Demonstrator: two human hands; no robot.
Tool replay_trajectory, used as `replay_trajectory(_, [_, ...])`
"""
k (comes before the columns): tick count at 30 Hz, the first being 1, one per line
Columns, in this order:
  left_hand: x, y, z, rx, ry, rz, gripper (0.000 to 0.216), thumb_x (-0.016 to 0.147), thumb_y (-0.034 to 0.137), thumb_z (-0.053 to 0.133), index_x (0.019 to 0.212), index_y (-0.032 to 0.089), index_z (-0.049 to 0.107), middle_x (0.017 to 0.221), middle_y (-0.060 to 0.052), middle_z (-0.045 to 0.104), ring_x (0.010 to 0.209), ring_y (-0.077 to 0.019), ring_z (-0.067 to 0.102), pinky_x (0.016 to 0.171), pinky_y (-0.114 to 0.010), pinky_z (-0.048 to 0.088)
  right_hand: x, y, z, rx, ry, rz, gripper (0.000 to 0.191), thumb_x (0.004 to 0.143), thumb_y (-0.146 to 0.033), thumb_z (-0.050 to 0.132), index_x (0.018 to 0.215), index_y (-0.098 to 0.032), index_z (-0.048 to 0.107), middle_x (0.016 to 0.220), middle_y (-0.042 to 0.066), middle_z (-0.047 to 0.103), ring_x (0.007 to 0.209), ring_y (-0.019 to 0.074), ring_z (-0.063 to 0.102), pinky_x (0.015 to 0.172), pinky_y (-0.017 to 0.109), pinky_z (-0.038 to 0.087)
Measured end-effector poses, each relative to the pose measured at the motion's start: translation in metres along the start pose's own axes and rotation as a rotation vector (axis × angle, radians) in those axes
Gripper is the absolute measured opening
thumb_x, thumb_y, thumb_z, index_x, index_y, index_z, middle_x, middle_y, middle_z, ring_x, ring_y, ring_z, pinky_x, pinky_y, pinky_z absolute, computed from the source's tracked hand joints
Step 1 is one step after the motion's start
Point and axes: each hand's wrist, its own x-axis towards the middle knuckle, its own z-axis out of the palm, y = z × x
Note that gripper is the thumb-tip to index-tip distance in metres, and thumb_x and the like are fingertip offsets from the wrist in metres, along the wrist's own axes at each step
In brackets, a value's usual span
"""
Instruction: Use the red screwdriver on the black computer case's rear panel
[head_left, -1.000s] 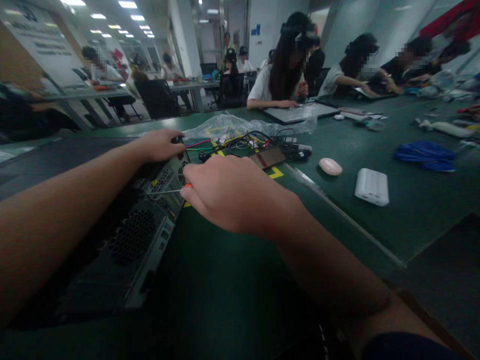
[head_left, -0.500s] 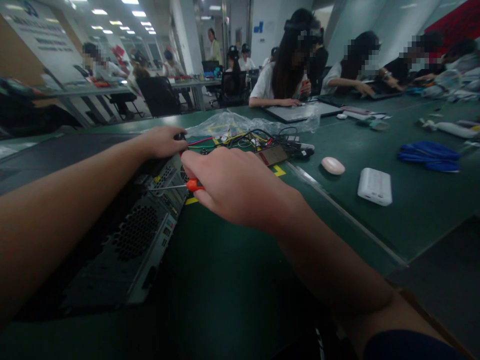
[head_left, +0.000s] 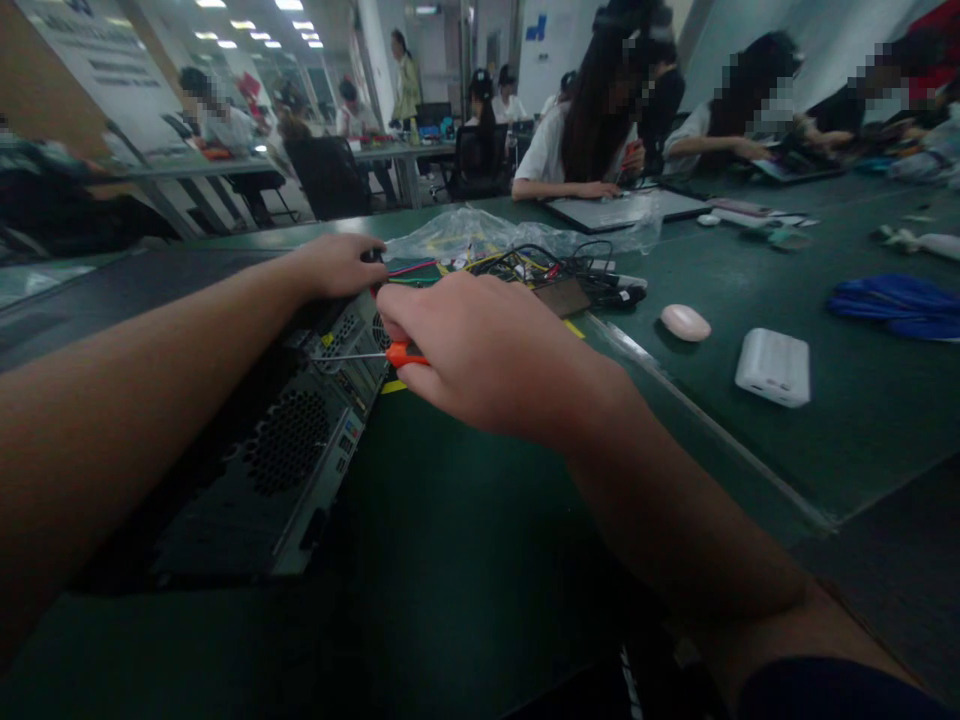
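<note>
A dark desktop computer case point(head_left: 289, 440) lies at the left, its back panel with vent holes and ports facing me. My right hand point(head_left: 495, 355) is closed around the orange handle of a screwdriver point(head_left: 405, 355). The thin metal shaft points left, its tip at the upper part of the back panel near a yellow sticker; whether it sits in a screw is too small to tell. My left hand point(head_left: 341, 265) is closed at the far corner of the case, with a dark piece between thumb and fingers. My left forearm crosses above the case and hides part of it.
Beyond the case lie tangled cables point(head_left: 555, 265) and clear plastic wrap point(head_left: 480, 230). To the right are a pale oval object point(head_left: 685, 322), a white box-shaped device point(head_left: 774, 367) and a blue bundle point(head_left: 896, 305). A person point(head_left: 577, 140) works across the table on a flat panel.
The whole view has shifted slightly, so everything sits a little further right. Both hands keep their places, the screwdriver still at the back panel.
</note>
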Motion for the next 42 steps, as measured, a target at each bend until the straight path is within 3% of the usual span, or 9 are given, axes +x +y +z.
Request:
replay_trajectory(11, [0.0060, -0.0081, 0.0040, 0.004, 0.012, 0.011, 0.079, 0.102, 0.053, 0.050, 0.168, 0.010, 0.060, 0.166, -0.021, 0.066, 0.153, -0.0411, 0.062, 0.130, -0.051, 0.046, -0.0002, -0.0010, -0.0047, -0.018, -0.020, 0.017, 0.029, 0.108, -0.023, 0.050, 0.121, -0.016, 0.074, 0.114, 0.014, 0.082, 0.108, 0.0296, 0.075, 0.082, 0.038, 0.045])
replay_trajectory(20, [0.0014, -0.0024, 0.0004, 0.009, -0.012, 0.005, 0.075, 0.106, 0.048, 0.046, 0.169, 0.008, 0.058, 0.171, -0.022, 0.062, 0.155, -0.0410, 0.061, 0.130, -0.049, 0.044, -0.0012, 0.0007, -0.0020, 0.008, 0.014, 0.000, 0.030, 0.108, -0.023, 0.050, 0.119, -0.015, 0.076, 0.111, 0.016, 0.082, 0.109, 0.0337, 0.075, 0.088, 0.042, 0.050])
replay_trajectory(29, [0.0011, -0.0033, 0.0005, 0.008, -0.013, 0.013, 0.076, 0.106, 0.049, 0.047, 0.169, 0.008, 0.057, 0.171, -0.021, 0.062, 0.157, -0.0388, 0.059, 0.131, -0.045, 0.042, -0.0010, 0.0037, -0.0021, 0.031, 0.020, -0.002, 0.032, 0.108, -0.024, 0.048, 0.118, -0.015, 0.078, 0.108, 0.018, 0.082, 0.107, 0.0347, 0.076, 0.081, 0.041, 0.047])
replay_trajectory(37, [0.0001, -0.0022, -0.0009, 0.040, -0.017, 0.014, 0.076, 0.106, 0.048, 0.046, 0.169, 0.007, 0.057, 0.171, -0.025, 0.062, 0.157, -0.0419, 0.059, 0.131, -0.051, 0.044, -0.0001, 0.0036, -0.0011, 0.038, 0.039, 0.008, 0.032, 0.110, -0.028, 0.054, 0.111, -0.013, 0.083, 0.105, 0.018, 0.084, 0.109, 0.0365, 0.079, 0.089, 0.046, 0.052])
replay_trajectory(42, [0.0004, -0.0026, -0.0010, 0.028, -0.015, 0.014, 0.077, 0.105, 0.049, 0.046, 0.170, 0.009, 0.056, 0.171, -0.024, 0.062, 0.156, -0.0420, 0.060, 0.130, -0.052, 0.045, 0.0002, 0.0023, -0.0006, 0.064, -0.001, 0.017, 0.038, 0.113, -0.029, 0.049, 0.109, -0.013, 0.084, 0.110, 0.019, 0.085, 0.110, 0.0351, 0.079, 0.090, 0.045, 0.052])
